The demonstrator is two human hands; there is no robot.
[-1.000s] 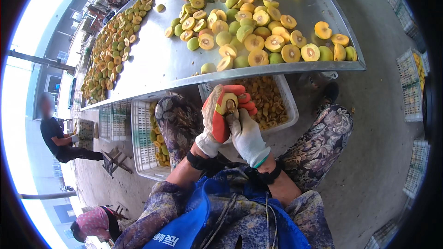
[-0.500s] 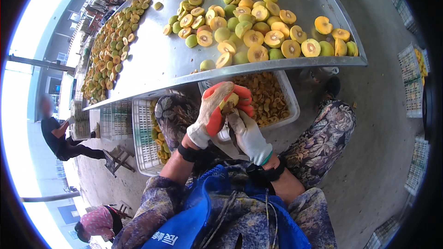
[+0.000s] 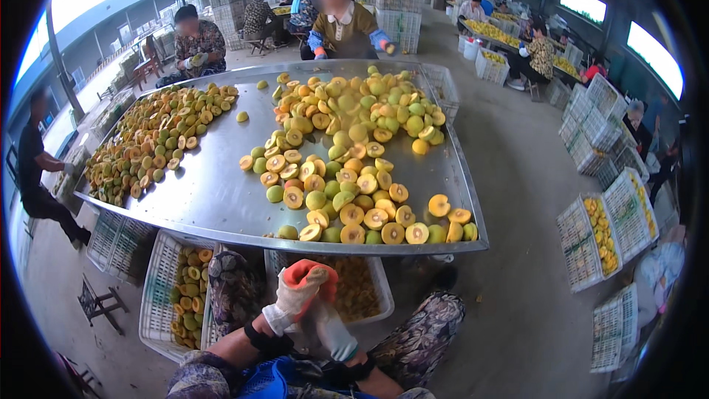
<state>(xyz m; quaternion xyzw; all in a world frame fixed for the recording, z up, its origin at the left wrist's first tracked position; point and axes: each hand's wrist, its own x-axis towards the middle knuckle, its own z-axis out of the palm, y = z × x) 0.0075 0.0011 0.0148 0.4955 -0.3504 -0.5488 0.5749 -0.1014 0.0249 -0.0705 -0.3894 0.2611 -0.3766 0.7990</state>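
My left hand (image 3: 301, 292), in a white glove with orange-red coated fingers, is closed in front of the table's near edge. Its curled fingers hide most of what they hold; half a second ago a halved yellow peach showed there. Pressed up against it from below right is my right hand (image 3: 331, 330), in a white glove and smeared by motion. The small metal tool seen in its grip earlier is hidden now. Beneath both hands stands a white crate (image 3: 384, 295) with brownish-yellow scraps. Halved peaches (image 3: 351, 214) lie on the metal table (image 3: 214, 199) just beyond.
Another pile of peach halves (image 3: 151, 140) covers the table's left side. A white crate (image 3: 156, 318) of halves stands by my left knee, near a small stool (image 3: 100, 303). Co-workers (image 3: 347, 26) sit at the far edge. Stacked crates (image 3: 591, 233) line the right.
My view has tilted up, bringing the whole table and the hall behind it into sight. My hands stay together, and the peach half between them has gone out of sight.
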